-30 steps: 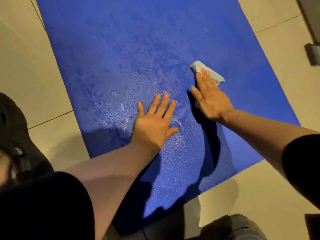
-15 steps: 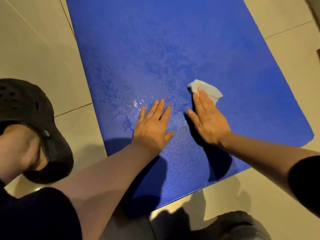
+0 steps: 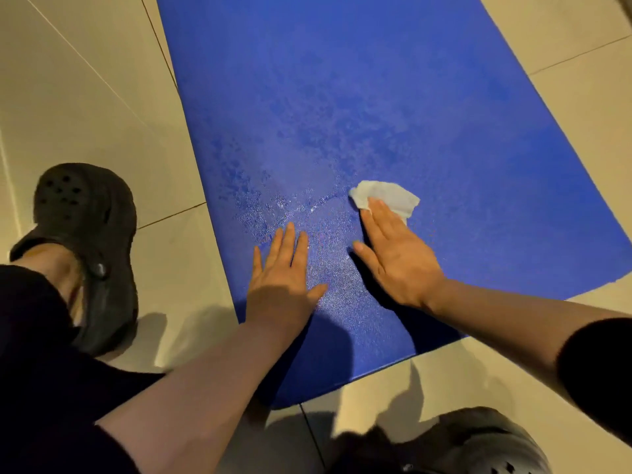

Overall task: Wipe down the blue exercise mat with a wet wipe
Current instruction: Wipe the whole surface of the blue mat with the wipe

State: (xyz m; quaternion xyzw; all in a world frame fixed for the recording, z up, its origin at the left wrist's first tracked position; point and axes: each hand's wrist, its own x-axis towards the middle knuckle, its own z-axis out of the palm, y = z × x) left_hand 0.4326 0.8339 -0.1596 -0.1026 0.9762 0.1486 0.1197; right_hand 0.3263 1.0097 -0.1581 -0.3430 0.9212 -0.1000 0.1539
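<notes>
Blue exercise mat [image 3: 393, 97] lies flat on a beige tiled floor [image 3: 85, 97], running from the near centre away toward the far right; its near end edge sits just ahead of the person's feet. Left hand [image 3: 284, 278] rests palm down on the mat near its left edge, fingers straight and slightly spread, thumb out to the right — released, grasping nothing. Right hand [image 3: 396, 258] lies just to the right of it, also flat with fingers straight and extended, the two hands close but apart. Under the right fingertips sits a white wet wipe [image 3: 386, 196], crumpled, its far part sticking out past the fingers; the fingers press on it rather than curl round it, so the hand reads as released and pressing. The wipe touches the mat, roughly mid-width, a little beyond the near end. Mat surface around and beyond the hands shows a mottled, glistening patch — small bright specks just far of the left fingertips, darker blotches further out. Far right part of the mat looks more even in tone. A dark clog-style shoe [image 3: 85, 248] with holes stands on the floor left of the mat; a second dark shoe [image 3: 478, 443] shows at the near edge, on the floor. Dark sleeves [image 3: 598, 371] cover both upper arms. Hand shadows fall on the mat's near end.
</notes>
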